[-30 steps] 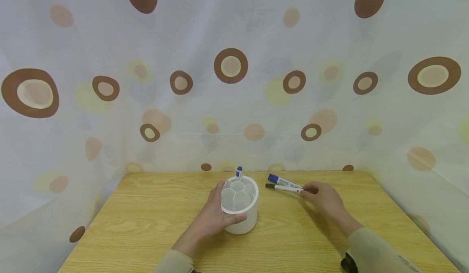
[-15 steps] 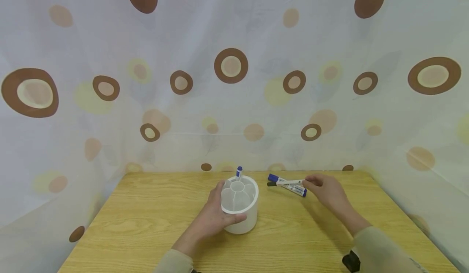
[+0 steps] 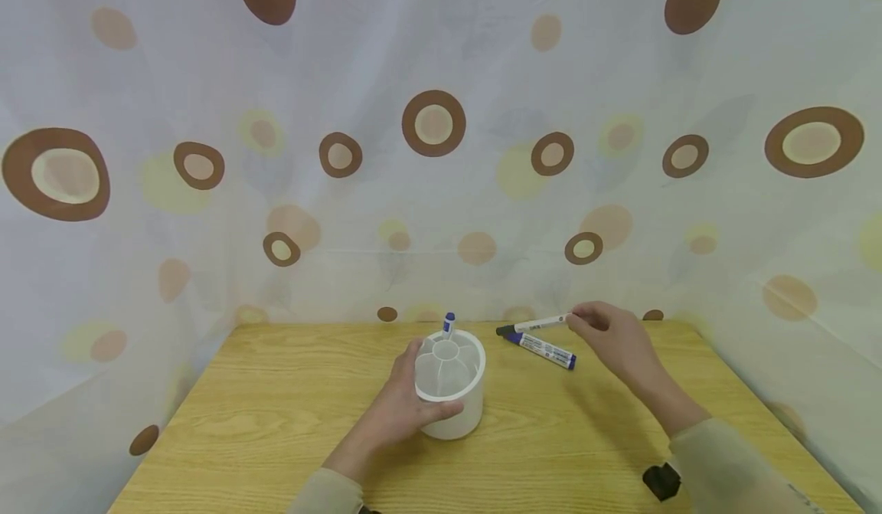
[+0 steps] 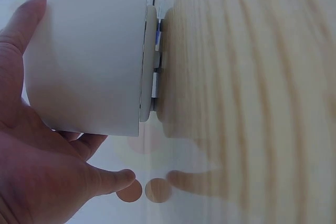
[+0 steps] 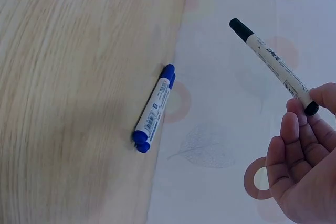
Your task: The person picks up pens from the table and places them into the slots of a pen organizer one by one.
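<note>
Head view: the cup [image 3: 470,407], white and divided round a central ring, stands upright on the table [image 3: 241,422]. The left hand [image 3: 396,410] grips it from seven to ten o'clock, thumb across the front, fingers spread round the wall. An upright marker [image 3: 449,325] projects above the rim at twelve o'clock, blue end up.

At two o'clock from the cup, the right hand [image 3: 620,349] holds the pen [image 3: 544,322] above the table, its black cap pointing nearly to nine o'clock. The right wrist view confirms thumb and fingertip pinched narrowly on the pen's tail, the remaining fingers loosely bent.

The blue marker [image 3: 547,351] lies below the pen, cap toward ten o'clock, apart from it. A second blue end shows alongside; whether another marker or a reflection, cannot tell.
</note>
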Demonstrator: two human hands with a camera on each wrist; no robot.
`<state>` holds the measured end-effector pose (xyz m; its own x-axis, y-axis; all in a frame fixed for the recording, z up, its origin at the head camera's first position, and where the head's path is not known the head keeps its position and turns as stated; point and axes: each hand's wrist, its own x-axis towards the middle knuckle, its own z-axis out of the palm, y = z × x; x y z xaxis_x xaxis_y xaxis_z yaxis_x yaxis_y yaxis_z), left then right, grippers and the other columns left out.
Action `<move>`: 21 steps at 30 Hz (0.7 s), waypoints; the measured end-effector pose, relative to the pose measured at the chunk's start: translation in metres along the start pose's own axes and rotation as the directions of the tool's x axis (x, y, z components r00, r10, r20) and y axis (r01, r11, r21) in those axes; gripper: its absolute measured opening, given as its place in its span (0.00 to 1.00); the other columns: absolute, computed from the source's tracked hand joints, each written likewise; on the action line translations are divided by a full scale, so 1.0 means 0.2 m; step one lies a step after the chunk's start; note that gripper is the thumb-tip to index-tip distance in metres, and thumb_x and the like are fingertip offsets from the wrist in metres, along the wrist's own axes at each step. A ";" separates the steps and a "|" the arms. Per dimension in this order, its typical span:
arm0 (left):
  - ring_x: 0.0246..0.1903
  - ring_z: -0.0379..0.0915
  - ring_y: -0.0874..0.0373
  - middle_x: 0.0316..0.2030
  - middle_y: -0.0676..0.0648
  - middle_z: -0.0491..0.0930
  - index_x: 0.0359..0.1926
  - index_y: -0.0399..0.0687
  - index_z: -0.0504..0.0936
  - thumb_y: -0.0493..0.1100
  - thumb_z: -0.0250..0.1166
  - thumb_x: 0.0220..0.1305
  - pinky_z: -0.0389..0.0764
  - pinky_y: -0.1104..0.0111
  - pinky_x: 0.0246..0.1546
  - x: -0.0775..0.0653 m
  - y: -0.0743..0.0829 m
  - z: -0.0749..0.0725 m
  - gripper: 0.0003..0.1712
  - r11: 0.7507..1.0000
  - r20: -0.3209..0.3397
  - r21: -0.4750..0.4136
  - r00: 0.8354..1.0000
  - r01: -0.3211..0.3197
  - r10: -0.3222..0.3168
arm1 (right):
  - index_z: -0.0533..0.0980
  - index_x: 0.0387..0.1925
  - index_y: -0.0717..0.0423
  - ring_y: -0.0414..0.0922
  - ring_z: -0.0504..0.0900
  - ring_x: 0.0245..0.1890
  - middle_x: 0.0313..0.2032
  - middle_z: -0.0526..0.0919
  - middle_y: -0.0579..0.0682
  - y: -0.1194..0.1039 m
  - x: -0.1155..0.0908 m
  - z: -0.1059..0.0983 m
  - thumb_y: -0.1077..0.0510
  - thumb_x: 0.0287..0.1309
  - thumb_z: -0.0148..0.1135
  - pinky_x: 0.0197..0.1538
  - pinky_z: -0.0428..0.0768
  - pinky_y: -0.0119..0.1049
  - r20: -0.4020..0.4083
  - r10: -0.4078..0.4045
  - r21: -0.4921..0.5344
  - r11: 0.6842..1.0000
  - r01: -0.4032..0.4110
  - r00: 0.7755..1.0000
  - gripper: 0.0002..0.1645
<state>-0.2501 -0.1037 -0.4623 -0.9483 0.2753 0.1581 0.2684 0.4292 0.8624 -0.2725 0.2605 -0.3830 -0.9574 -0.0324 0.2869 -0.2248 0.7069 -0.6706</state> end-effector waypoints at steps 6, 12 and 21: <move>0.66 0.73 0.35 0.75 0.30 0.61 0.87 0.40 0.47 0.55 0.88 0.57 0.74 0.36 0.70 0.00 0.00 0.00 0.73 1.000 0.001 -0.001 1.000 -0.001 0.001 | 0.83 0.63 0.57 0.56 0.85 0.57 0.55 0.89 0.56 -0.08 0.01 -0.03 0.41 0.83 0.62 0.58 0.82 0.55 -0.008 -0.019 0.027 0.999 0.019 1.000 0.26; 0.66 0.73 0.36 0.75 0.30 0.62 0.87 0.41 0.48 0.56 0.87 0.57 0.73 0.36 0.70 0.01 -0.01 0.01 0.73 1.000 0.000 0.000 1.000 -0.003 0.003 | 0.83 0.62 0.56 0.52 0.85 0.55 0.53 0.89 0.53 -0.14 0.01 -0.05 0.42 0.82 0.63 0.55 0.81 0.50 -0.019 -0.048 0.050 0.998 0.048 0.999 0.25; 0.67 0.73 0.35 0.76 0.30 0.61 0.87 0.43 0.47 0.58 0.87 0.57 0.74 0.35 0.69 0.01 -0.02 0.01 0.73 1.000 0.006 0.007 1.000 0.001 -0.001 | 0.83 0.62 0.56 0.51 0.85 0.54 0.53 0.89 0.53 -0.23 0.01 -0.06 0.42 0.82 0.63 0.57 0.80 0.49 -0.036 -0.062 0.087 0.994 0.065 0.997 0.24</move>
<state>-0.2529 -0.1030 -0.4654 -0.9474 0.2803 0.1542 0.2688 0.4357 0.8590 -0.2615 0.2359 -0.3438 -0.9344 -0.0509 0.3526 -0.3017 0.6391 -0.7075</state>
